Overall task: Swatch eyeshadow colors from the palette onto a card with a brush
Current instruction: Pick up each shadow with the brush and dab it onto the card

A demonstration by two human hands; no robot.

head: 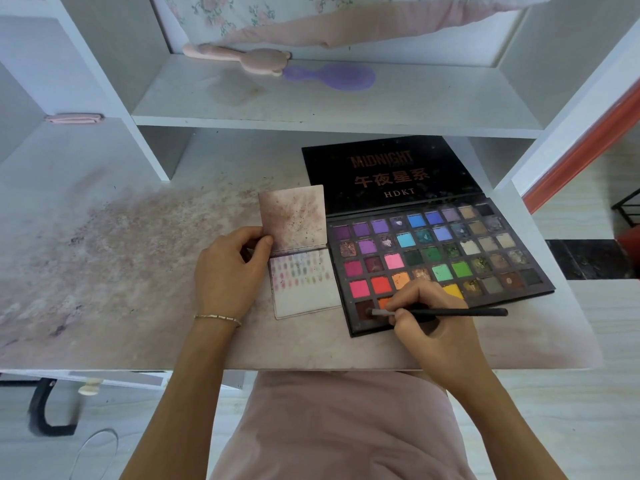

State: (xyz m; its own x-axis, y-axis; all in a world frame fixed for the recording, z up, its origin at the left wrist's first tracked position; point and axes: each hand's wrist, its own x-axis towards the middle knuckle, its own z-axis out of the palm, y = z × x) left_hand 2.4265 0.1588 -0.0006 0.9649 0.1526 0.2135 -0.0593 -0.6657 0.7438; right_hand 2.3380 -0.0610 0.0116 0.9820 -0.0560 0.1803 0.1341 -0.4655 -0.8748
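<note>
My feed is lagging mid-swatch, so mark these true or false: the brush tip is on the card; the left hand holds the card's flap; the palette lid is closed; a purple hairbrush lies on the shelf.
1. The brush tip is on the card. False: it is in a dark pan at the palette near corner.
2. The left hand holds the card's raised flap. True.
3. The palette lid is closed. False: it lies open.
4. A purple hairbrush lies on the shelf. True.

stained white desk (138, 237), shelf (346, 105), pale floor (588, 410)
</note>
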